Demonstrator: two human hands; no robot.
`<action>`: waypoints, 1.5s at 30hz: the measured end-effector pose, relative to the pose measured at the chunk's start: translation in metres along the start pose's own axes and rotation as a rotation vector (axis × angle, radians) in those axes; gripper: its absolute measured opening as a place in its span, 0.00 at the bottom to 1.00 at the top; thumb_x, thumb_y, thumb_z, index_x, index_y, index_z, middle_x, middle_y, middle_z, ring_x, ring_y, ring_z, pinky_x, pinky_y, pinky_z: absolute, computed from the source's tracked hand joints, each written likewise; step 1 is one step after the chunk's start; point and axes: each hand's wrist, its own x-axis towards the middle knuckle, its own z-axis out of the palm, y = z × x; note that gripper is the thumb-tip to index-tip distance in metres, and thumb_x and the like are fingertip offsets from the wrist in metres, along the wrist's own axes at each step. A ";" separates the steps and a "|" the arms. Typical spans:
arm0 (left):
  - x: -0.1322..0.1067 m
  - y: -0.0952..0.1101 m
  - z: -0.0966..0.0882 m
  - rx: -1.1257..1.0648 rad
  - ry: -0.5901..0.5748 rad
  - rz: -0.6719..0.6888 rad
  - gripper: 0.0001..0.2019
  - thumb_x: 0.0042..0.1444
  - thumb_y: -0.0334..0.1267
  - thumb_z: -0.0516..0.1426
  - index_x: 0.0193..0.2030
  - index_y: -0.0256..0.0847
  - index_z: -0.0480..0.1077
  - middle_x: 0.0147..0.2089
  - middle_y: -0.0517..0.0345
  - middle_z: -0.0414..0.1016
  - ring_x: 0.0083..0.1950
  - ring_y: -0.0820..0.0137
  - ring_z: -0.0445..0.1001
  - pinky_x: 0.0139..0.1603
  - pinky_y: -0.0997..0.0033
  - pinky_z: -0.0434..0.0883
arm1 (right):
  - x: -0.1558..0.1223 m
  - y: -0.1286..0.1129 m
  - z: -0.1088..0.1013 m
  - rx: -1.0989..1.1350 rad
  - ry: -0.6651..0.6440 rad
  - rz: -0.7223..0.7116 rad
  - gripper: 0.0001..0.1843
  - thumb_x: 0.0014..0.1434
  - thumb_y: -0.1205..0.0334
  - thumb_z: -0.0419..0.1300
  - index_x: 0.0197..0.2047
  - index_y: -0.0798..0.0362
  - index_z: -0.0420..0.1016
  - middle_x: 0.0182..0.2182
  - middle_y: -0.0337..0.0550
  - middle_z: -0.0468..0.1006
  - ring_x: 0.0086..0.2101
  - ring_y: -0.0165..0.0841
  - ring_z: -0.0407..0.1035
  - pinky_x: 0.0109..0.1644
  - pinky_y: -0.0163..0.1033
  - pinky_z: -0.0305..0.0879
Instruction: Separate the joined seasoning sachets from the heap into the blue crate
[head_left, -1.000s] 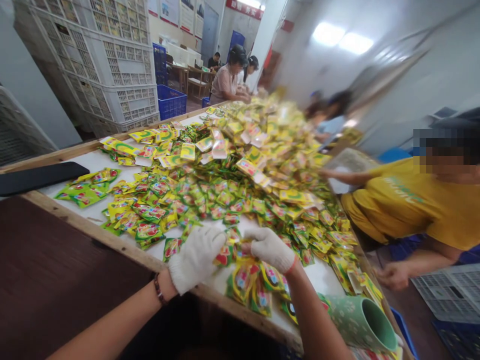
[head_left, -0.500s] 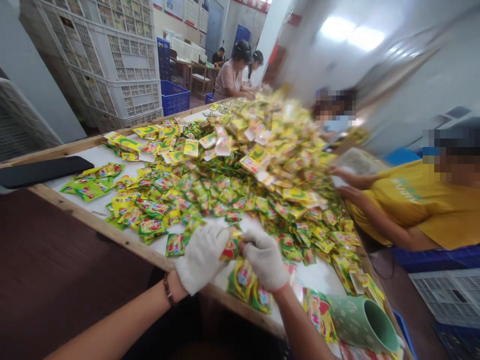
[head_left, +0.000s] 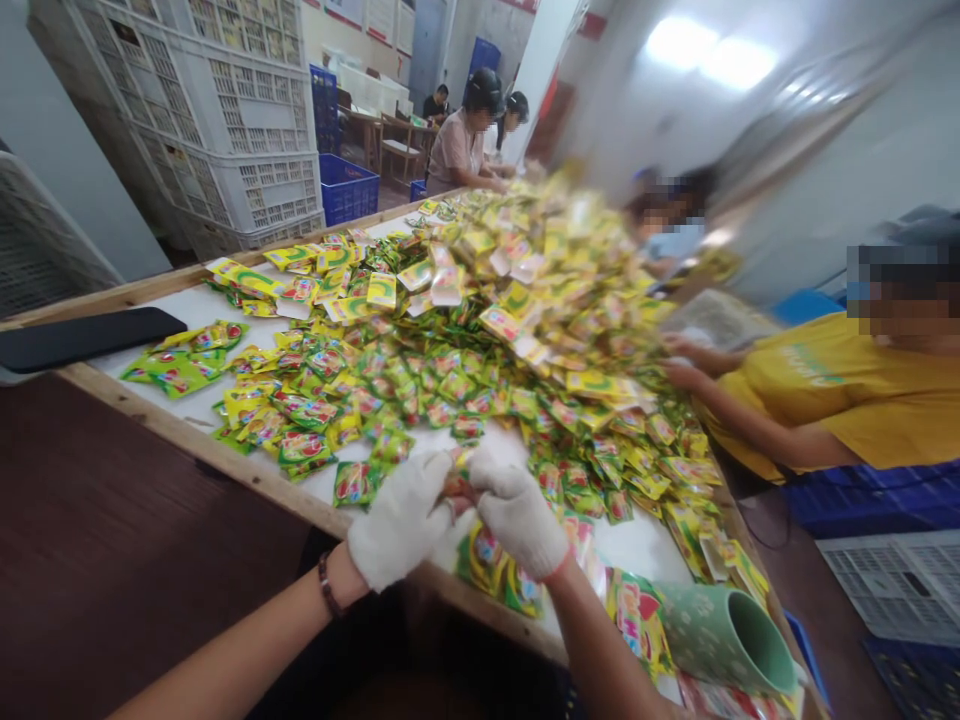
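Note:
Both my hands wear white knit gloves and meet just above the near table edge. My left hand point(head_left: 401, 522) and my right hand point(head_left: 520, 514) are closed, fingertips together, on a small printed packet point(head_left: 460, 462), mostly hidden by the fingers. Another green and red packet point(head_left: 355, 483) lies just left of my left hand. Larger yellow-green pouches point(head_left: 484, 556) lie beneath and beside my right hand. Beyond both hands spreads a big heap of small yellow and green packets point(head_left: 450, 370).
A black phone point(head_left: 90, 335) rests at the table's left corner. A green patterned cup point(head_left: 720, 630) lies on its side at the right. White crates point(head_left: 270, 195) are stacked at the left. A co-worker in a yellow shirt point(head_left: 840, 390) sits at the right; other people work farther back.
My hands have drawn slightly closer together, and the packet between them is now more covered by the fingers. The co-worker's hands at the right have shifted slightly.

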 end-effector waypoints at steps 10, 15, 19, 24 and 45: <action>-0.012 -0.025 -0.001 -0.863 0.003 -0.265 0.19 0.55 0.39 0.56 0.53 0.42 0.60 0.48 0.52 0.74 0.47 0.66 0.75 0.46 0.65 0.73 | -0.007 0.025 0.024 0.285 0.296 0.038 0.17 0.53 0.61 0.61 0.47 0.52 0.69 0.35 0.42 0.76 0.36 0.34 0.73 0.40 0.38 0.70; -0.014 -0.026 -0.006 -0.535 -0.076 -0.155 0.09 0.55 0.35 0.53 0.44 0.41 0.67 0.41 0.56 0.74 0.43 0.68 0.73 0.47 0.68 0.70 | -0.012 0.022 0.021 0.118 0.149 0.010 0.12 0.55 0.63 0.57 0.41 0.52 0.78 0.35 0.41 0.79 0.39 0.37 0.72 0.46 0.41 0.69; -0.010 -0.022 -0.011 -0.313 -0.082 -0.058 0.03 0.54 0.33 0.53 0.34 0.41 0.67 0.34 0.60 0.73 0.37 0.70 0.71 0.40 0.70 0.68 | -0.015 0.018 0.018 0.002 0.129 0.018 0.11 0.55 0.64 0.56 0.38 0.52 0.79 0.33 0.42 0.79 0.39 0.38 0.71 0.49 0.43 0.67; -0.006 -0.024 -0.009 -0.316 -0.086 -0.110 0.05 0.54 0.33 0.53 0.39 0.41 0.66 0.32 0.61 0.71 0.35 0.71 0.70 0.38 0.71 0.67 | -0.012 0.028 0.022 0.165 0.171 0.098 0.16 0.53 0.63 0.58 0.47 0.54 0.72 0.30 0.39 0.74 0.30 0.31 0.68 0.35 0.35 0.66; 0.002 -0.016 -0.030 -0.345 -0.254 0.015 0.07 0.56 0.36 0.54 0.36 0.42 0.74 0.35 0.59 0.77 0.37 0.70 0.72 0.39 0.72 0.66 | -0.028 0.014 0.020 -0.335 0.023 -0.207 0.21 0.63 0.64 0.49 0.57 0.53 0.71 0.41 0.48 0.78 0.41 0.37 0.72 0.46 0.40 0.69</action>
